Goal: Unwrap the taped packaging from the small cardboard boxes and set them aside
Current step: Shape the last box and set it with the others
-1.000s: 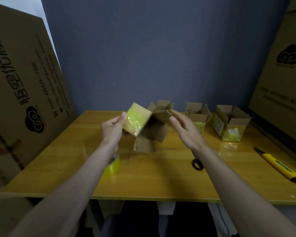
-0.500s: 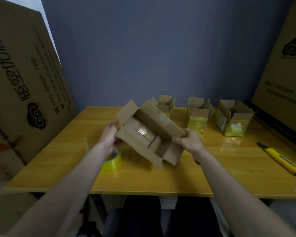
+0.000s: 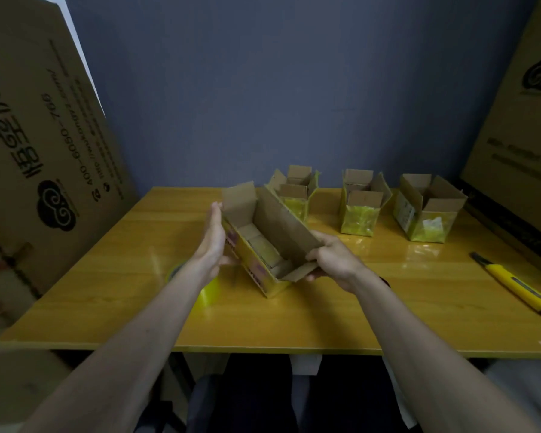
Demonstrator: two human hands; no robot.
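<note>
A small cardboard box with its flaps open and yellow tape on its sides sits tilted between both hands, its lower corner near the yellow table. My left hand presses flat against its left side. My right hand grips its near right flap. Three more opened small boxes stand in a row at the back: one just behind the held box, a second to its right, a third furthest right.
A roll of yellow tape lies under my left forearm. A yellow utility knife lies at the table's right edge. Something dark peeks out beside my right wrist. Large printed cartons lean at the left and right.
The box has been turned from its taped bottom facing me to open side up, and lowered toward the table. My left hand shifted to its left side, my right to the near flap.
</note>
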